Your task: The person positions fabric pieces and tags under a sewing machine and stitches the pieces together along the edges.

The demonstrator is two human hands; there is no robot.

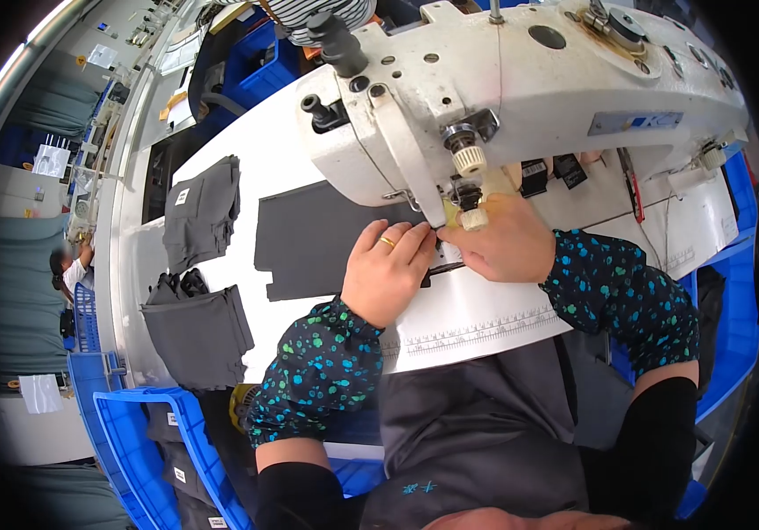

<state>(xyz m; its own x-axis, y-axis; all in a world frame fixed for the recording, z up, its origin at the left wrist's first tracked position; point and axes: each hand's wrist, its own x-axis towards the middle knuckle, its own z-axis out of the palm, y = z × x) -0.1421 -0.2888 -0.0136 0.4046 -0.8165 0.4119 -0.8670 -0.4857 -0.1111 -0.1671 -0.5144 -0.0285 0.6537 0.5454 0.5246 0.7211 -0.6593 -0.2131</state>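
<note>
A dark grey fabric piece (304, 238) lies flat on the white table, its right part under the head of a white sewing machine (538, 84). My left hand (388, 272), with a ring on one finger, presses on the fabric's right end, fingers close together, just in front of the needle area. My right hand (508, 240) is beside it, fingers curled at the fabric edge below the machine's tension knobs. What its fingertips hold is too small to make out. The needle itself is hidden.
Two stacks of dark fabric, one upper (203, 212) and one lower (198, 336), lie on the left of the table. A printed ruler (477, 334) runs along the front edge. Blue bins (145, 397) stand at lower left. Across the machine is a person in a striped top (331, 13).
</note>
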